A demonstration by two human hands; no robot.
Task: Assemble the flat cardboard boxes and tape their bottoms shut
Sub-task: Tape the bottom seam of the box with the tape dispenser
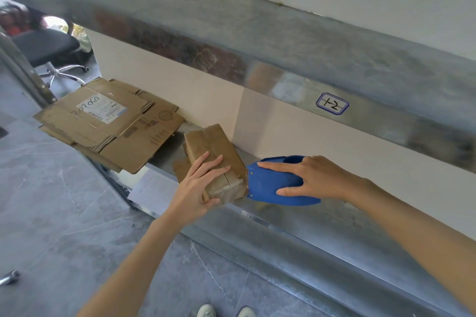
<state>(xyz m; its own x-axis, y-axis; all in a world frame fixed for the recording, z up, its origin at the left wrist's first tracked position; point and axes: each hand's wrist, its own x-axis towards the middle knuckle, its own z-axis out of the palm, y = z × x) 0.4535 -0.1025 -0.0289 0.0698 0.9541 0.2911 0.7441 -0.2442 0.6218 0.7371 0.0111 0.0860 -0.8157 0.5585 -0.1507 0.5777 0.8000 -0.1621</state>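
Observation:
A small brown cardboard box [219, 151] stands on the metal shelf [283, 211], its flaps closed upward with a seam down the middle. My left hand [199, 185] holds its near left corner, fingers spread across the top and thumb on the near side. My right hand [313, 178] grips a blue tape dispenser [273, 185], whose front edge touches the box's right near edge. Clear tape covers the box's near end.
Several flattened cardboard boxes [108, 123] lie stacked on the shelf's left end, overhanging its edge. A white wall backs the shelf, and an upper metal shelf [283, 59] hangs above. An office chair [49, 51] stands far left. Grey tiled floor lies below.

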